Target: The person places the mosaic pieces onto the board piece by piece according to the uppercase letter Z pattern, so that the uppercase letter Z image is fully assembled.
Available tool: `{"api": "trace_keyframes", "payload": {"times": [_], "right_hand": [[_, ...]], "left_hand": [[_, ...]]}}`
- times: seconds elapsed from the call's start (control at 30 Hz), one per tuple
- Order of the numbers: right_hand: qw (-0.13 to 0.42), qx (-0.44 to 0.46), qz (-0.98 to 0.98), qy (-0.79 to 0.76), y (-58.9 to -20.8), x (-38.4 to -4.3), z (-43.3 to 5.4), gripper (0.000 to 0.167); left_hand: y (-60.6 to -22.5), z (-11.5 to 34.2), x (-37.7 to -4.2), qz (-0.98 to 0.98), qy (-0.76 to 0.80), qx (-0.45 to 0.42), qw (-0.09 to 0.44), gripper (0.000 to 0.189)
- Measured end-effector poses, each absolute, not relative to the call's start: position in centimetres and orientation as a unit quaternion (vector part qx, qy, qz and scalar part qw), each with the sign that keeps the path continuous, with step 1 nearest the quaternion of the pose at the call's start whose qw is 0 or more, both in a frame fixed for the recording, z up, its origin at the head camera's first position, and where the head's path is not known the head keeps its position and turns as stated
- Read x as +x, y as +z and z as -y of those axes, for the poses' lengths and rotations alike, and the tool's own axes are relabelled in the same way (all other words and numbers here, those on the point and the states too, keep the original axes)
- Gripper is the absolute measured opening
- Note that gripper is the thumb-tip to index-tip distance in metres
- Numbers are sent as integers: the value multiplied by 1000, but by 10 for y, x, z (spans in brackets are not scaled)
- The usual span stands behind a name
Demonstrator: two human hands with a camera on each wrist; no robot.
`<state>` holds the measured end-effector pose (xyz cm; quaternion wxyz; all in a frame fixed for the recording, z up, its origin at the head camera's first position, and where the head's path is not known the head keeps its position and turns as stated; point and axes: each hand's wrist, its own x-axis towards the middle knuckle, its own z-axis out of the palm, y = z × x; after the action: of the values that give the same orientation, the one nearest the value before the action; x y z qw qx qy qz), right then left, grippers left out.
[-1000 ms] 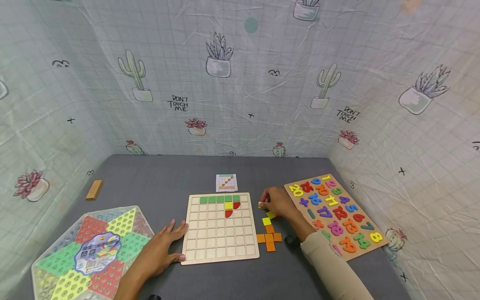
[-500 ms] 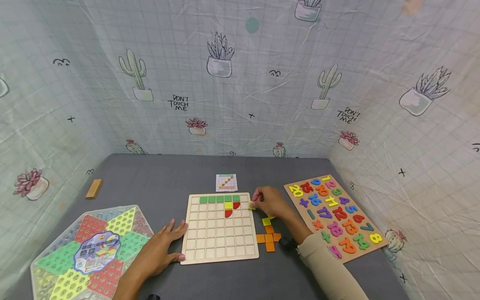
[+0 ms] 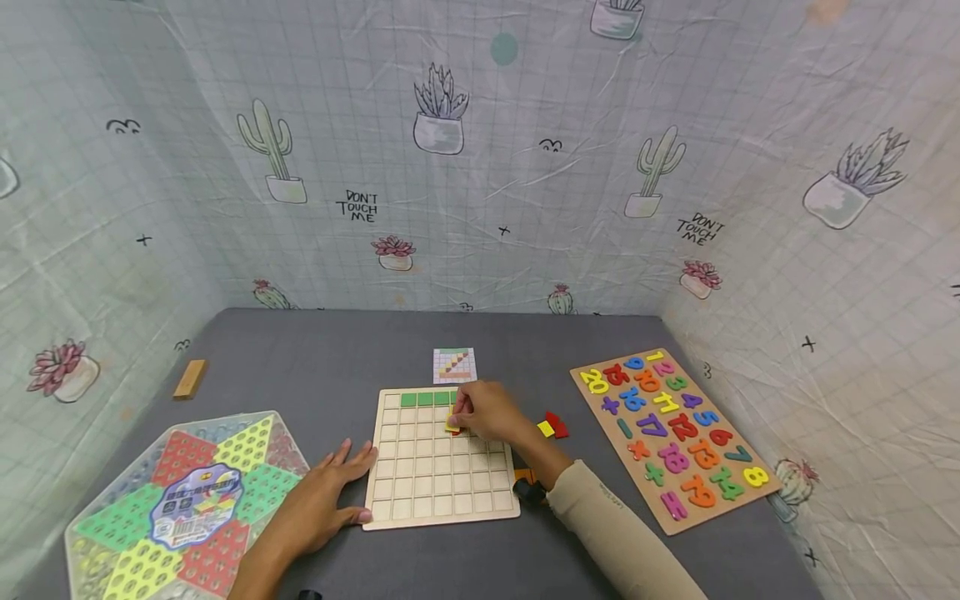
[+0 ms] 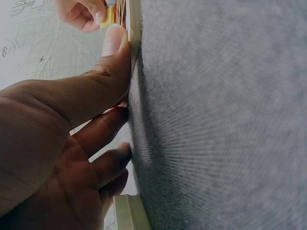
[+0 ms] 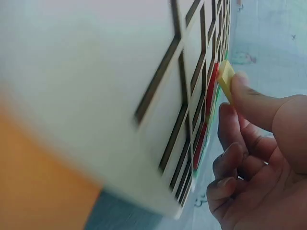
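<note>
A light wooden grid board (image 3: 423, 492) lies in the middle of the table. Along its far rows sit several green square tiles (image 3: 425, 399). My right hand (image 3: 491, 412) is over the board, pinching a yellow square tile (image 5: 225, 79) between thumb and fingertips. In the right wrist view the tile is tilted, close to a red quarter-round piece (image 5: 211, 91) in the grid. In the head view this hand hides most of the red pieces. My left hand (image 3: 326, 496) rests at the board's left edge, fingers spread, with the thumb (image 4: 115, 52) against the near left corner.
Behind the board lies a small pattern card (image 3: 454, 367). Loose yellow (image 3: 545, 428) and red tiles (image 3: 557, 425) lie to its right; my forearm covers most of the orange tiles (image 3: 525, 476). A number board (image 3: 622, 400), hexagonal game box (image 3: 187, 454) and wooden block (image 3: 190, 379) lie farther out.
My right hand has carried the yellow tile leftward from the loose tiles to over the board's grid. The left hand has stayed at the board's edge.
</note>
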<state>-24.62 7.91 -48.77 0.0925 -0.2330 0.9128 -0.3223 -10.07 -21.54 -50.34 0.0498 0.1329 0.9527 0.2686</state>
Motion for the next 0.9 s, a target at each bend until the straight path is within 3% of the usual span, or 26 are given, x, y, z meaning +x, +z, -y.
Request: {"api": "trace_keyframes", "payload": {"times": [0.5,0.9], "right_hand": [[67,-261,-931,-245,-488,-242,-54,22],[106,-261,-896,-343,-478,-246,-97,18]], "left_hand": [[-503,215,-102,-952,266,141,48,93],[-502,214,-102,-954,262,136,53,93]]}}
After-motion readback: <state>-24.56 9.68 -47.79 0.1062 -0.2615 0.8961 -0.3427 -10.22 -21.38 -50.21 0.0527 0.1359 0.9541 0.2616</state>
